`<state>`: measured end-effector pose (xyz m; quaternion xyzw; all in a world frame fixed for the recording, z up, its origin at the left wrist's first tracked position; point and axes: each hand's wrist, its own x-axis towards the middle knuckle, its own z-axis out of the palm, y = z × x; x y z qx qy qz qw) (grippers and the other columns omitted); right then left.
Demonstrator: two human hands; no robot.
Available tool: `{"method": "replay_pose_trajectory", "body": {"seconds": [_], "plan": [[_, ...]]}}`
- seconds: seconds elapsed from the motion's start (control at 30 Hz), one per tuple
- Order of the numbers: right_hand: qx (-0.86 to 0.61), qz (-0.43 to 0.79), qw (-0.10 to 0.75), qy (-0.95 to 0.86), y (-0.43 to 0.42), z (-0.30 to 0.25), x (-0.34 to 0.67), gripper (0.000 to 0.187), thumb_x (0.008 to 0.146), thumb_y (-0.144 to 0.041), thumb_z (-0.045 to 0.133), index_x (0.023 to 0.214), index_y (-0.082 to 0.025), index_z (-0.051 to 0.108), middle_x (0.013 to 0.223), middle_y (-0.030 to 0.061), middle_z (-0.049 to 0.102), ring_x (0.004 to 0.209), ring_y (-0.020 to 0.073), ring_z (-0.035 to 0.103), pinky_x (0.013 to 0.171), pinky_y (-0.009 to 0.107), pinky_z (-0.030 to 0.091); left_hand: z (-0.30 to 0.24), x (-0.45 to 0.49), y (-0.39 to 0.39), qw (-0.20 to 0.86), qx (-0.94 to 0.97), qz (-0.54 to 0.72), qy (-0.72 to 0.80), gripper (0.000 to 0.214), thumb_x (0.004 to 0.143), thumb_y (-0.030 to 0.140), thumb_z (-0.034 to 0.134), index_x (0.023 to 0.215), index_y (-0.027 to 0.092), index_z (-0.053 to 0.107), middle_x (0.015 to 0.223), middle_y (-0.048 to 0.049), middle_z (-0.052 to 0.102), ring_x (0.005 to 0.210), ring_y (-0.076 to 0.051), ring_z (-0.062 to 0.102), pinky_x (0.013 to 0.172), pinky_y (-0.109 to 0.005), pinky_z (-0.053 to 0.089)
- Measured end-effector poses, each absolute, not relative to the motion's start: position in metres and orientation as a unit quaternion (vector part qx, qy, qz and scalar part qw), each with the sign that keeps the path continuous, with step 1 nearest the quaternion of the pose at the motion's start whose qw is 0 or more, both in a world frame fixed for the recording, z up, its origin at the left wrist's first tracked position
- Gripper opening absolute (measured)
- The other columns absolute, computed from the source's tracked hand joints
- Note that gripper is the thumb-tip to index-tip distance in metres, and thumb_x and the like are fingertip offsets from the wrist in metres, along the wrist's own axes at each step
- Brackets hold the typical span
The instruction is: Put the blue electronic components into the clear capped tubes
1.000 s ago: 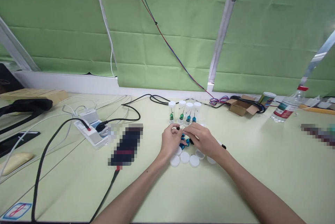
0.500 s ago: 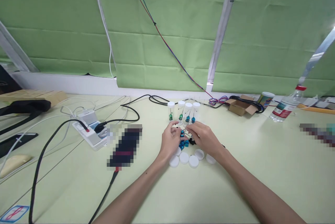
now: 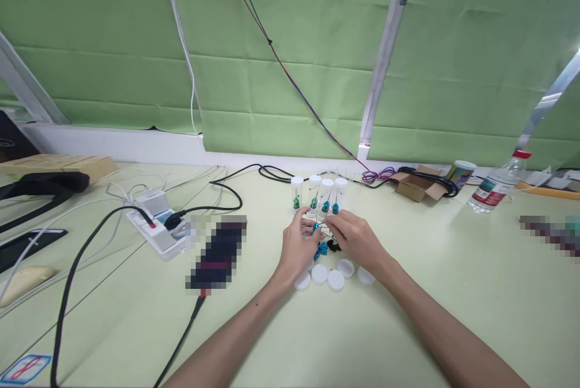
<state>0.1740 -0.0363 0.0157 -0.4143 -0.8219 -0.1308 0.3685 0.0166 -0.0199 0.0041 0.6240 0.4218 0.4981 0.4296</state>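
My left hand [image 3: 298, 245] and my right hand [image 3: 354, 237] meet over a small pile of blue pieces [image 3: 322, 248] on the pale green table [image 3: 430, 291]. Both pinch around a small blue piece with a thin wire stem [image 3: 316, 227]. Just behind them stand several clear vials with white caps [image 3: 318, 195], holding green or blue pieces. Several loose white caps [image 3: 336, 280] lie on the table under my wrists.
A white power strip [image 3: 156, 230] with black and white cables lies to the left, beside a blurred dark object [image 3: 217, 252]. At the back right are an open cardboard box [image 3: 414, 184], a can [image 3: 461, 172] and a water bottle [image 3: 496, 186]. Green blinds hang behind.
Both hands have lifted slightly and edged toward the vials, with the blue piece now held higher between the fingertips.
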Motion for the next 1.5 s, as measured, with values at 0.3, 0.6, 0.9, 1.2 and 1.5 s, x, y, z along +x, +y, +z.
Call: {"method": "replay_pose_trajectory", "body": {"seconds": [0.3, 0.6, 0.9, 1.2, 1.5], "plan": [[-0.433, -0.087, 0.388, -0.809, -0.039, 0.015, 0.17, 0.022, 0.093, -0.016, 0.044, 0.086, -0.015, 0.064, 0.069, 0.0054, 0.059, 0.064, 0.0156, 0.053, 0.06, 0.026, 0.041, 0.003, 0.015, -0.023, 0.346, 0.657, 0.507, 0.437, 0.043, 0.08, 0.02, 0.057, 0.122, 0.021, 0.049, 0.091, -0.0039, 0.058, 0.074, -0.013, 0.063, 0.067, -0.027, 0.056], [-0.431, -0.004, 0.433, -0.791, -0.042, 0.016, 0.164, 0.018, 0.091, -0.017, 0.048, 0.086, -0.017, 0.064, 0.069, 0.0039, 0.063, 0.061, 0.0152, 0.056, 0.061, 0.026, 0.043, 0.002, 0.012, -0.022, 0.284, 0.679, 0.507, 0.449, 0.043, 0.08, 0.02, 0.056, 0.123, 0.023, 0.05, 0.091, -0.0046, 0.06, 0.077, -0.014, 0.061, 0.068, -0.027, 0.054], [-0.442, 0.038, 0.452, -0.774, -0.044, 0.014, 0.162, 0.016, 0.093, -0.022, 0.048, 0.1, -0.019, 0.062, 0.074, 0.0027, 0.067, 0.063, 0.015, 0.061, 0.062, 0.025, 0.046, 0.001, 0.013, -0.022, 0.279, 0.684, 0.506, 0.445, 0.043, 0.081, 0.019, 0.055, 0.123, 0.023, 0.049, 0.091, -0.004, 0.06, 0.075, -0.013, 0.061, 0.066, -0.024, 0.054], [-0.422, -0.03, 0.374, -0.825, -0.04, 0.016, 0.169, 0.021, 0.096, -0.021, 0.042, 0.101, -0.017, 0.062, 0.077, 0.0076, 0.064, 0.068, 0.0185, 0.057, 0.064, 0.03, 0.046, 0.0, 0.012, -0.022, 0.266, 0.688, 0.504, 0.45, 0.043, 0.081, 0.018, 0.053, 0.124, 0.022, 0.049, 0.089, -0.0041, 0.06, 0.074, -0.014, 0.059, 0.066, -0.026, 0.054], [-0.407, 0.074, 0.428, -0.804, -0.044, 0.016, 0.162, 0.019, 0.094, -0.021, 0.047, 0.098, -0.021, 0.066, 0.081, 0.0047, 0.069, 0.07, 0.0168, 0.061, 0.067, 0.028, 0.047, -0.002, 0.011, -0.021, 0.239, 0.701, 0.495, 0.455, 0.044, 0.082, 0.019, 0.053, 0.126, 0.022, 0.049, 0.092, -0.0055, 0.061, 0.077, -0.015, 0.059, 0.071, -0.03, 0.053]]}}
